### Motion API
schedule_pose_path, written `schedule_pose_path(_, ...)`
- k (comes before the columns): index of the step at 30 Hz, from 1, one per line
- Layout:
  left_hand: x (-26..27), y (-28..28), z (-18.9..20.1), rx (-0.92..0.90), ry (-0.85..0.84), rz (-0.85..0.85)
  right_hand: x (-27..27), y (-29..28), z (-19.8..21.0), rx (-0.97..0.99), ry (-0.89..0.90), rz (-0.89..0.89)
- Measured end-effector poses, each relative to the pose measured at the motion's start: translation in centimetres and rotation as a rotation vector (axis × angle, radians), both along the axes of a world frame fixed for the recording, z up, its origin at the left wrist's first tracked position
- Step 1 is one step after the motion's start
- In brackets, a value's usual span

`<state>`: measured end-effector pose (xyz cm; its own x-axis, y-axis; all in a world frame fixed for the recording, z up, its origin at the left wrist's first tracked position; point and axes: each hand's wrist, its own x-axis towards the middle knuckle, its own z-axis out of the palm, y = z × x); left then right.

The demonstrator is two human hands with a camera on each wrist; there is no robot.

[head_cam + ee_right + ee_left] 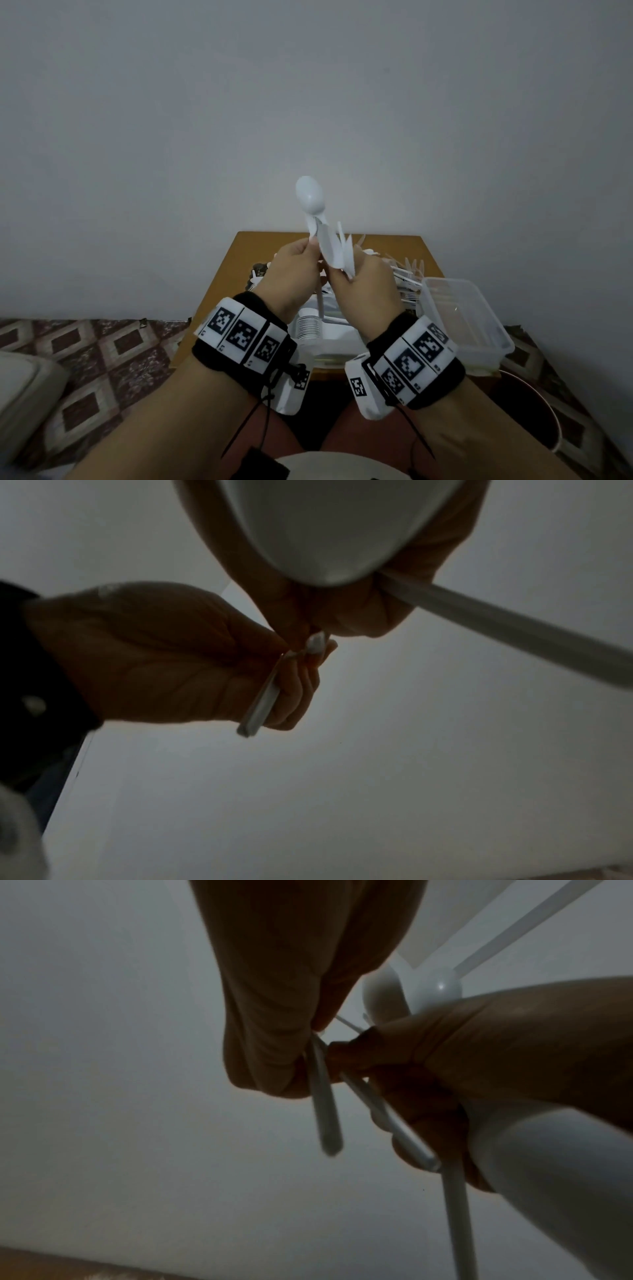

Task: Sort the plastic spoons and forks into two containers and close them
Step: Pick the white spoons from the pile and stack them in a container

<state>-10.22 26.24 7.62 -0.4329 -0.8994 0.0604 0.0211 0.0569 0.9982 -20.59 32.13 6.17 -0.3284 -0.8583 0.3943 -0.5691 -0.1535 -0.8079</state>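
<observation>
Both hands are raised above the wooden table [233,274]. My left hand [308,246] pinches one white plastic spoon [310,195] by its neck, bowl pointing up. My right hand [342,270] grips a bundle of white utensils [337,253] right beside it, and the spoon touches the bundle. In the left wrist view my left hand [308,1047] pinches a spoon handle [325,1110], while my right hand [359,1056] holds other handles. In the right wrist view a spoon bowl [329,528] fills the top, below it my right hand [315,626].
A clear plastic container [466,322] stands at the table's right front corner. Another container [329,329] with stacked white utensils sits under my hands. Loose white forks [407,270] lie at the back right. A patterned floor [102,349] surrounds the table.
</observation>
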Motion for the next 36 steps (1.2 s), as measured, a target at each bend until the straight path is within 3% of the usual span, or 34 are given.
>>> schedule_pose_path(5, 0.2, 0.1, -0.6, 0.066, 0.042, 0.009, -0.2, 0.0, -0.3, 0.074, 0.135, 0.101)
schedule_pose_path(9, 0.1, -0.5, -0.6, 0.218, 0.280, 0.065, 0.4, 0.3, -0.6, -0.058, -0.122, 0.145)
schedule_pose_path(12, 0.4, -0.9, 0.0, 0.272, 0.414, 0.107, 0.2, 0.3, -0.8, -0.130, -0.187, 0.109)
schedule_pose_path(21, 0.5, -0.4, -0.2, 0.064, 0.341, 0.079, 0.3, 0.4, -0.5, -0.166, -0.321, 0.067)
schedule_pose_path(24, 0.6, -0.2, 0.2, 0.012, 0.302, 0.030, 0.5, 0.5, -0.3, -0.028, -0.424, 0.217)
schedule_pose_path(28, 0.9, 0.6, 0.9, -0.003, 0.258, -0.104, 0.5, 0.6, 0.1, 0.160, -0.730, 0.442)
schedule_pose_path(31, 0.8, 1.0, 1.0, -0.061, 0.216, -0.068, 0.4, 0.8, 0.4, 0.222, -0.832, 0.541)
schedule_pose_path(34, 0.6, 1.0, 1.0, -0.133, 0.174, 0.045, 0.6, 0.7, 0.2, 0.165, -0.788, 0.484)
schedule_pose_path(36, 0.4, 0.7, 0.9, -0.142, 0.164, 0.103, 0.8, 0.5, -0.3, 0.089, -0.638, 0.368)
